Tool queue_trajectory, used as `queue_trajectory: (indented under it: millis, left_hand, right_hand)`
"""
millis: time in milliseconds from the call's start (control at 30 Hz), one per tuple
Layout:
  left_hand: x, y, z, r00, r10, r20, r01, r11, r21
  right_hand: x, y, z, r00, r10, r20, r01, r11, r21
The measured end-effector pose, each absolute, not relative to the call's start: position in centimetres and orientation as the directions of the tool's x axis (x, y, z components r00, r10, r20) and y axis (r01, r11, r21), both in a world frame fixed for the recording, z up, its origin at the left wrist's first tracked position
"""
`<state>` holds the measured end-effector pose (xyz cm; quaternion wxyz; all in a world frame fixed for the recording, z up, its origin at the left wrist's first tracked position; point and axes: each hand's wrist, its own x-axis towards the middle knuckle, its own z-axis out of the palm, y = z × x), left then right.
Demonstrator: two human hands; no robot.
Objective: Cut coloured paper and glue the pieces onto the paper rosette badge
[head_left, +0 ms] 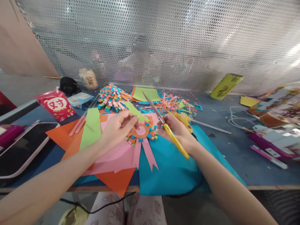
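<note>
My left hand (119,125) pinches a light green paper strip (134,109), its fingers closed near the strip's middle. In my right hand (179,129) is a pair of scissors (172,137) with yellow handles, the blades pointing up and away to the left. Below and between both hands lies a paper rosette (141,130) with a pink centre, an orange ring, a multicoloured looped edge and two notched pink tails. Pink paper (114,156) and blue paper (171,165) lie under it. Part of the right fingers is hidden behind the scissors.
Several finished rosettes (114,97) are piled behind my left hand, beside paper scraps (173,101). A phone (25,147) and red packet (56,104) lie left. A purple glue gun (269,145), pink pen (268,157) and yellow-green tube (227,86) are right. A perforated metal panel (164,40) closes the back.
</note>
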<state>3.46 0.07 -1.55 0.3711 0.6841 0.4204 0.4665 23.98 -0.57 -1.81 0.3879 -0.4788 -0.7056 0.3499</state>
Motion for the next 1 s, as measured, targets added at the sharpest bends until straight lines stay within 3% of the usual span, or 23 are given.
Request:
queue_trajectory:
  millis: [167, 1000]
  left_hand:
    - [2.79, 0.2, -1.03, 0.091, 0.908, 0.409, 0.229, -0.419, 0.879]
    - [3.21, -0.09, -1.41, 0.086, 0.922, 0.377, 0.279, -0.385, 0.879]
  right_hand:
    - [24.62, -0.42, -1.76, -0.307, 0.948, 0.086, 0.597, 0.262, -0.758]
    - [24.27, -0.74, -2.35, -0.352, 0.935, 0.03, 0.622, 0.258, -0.739]
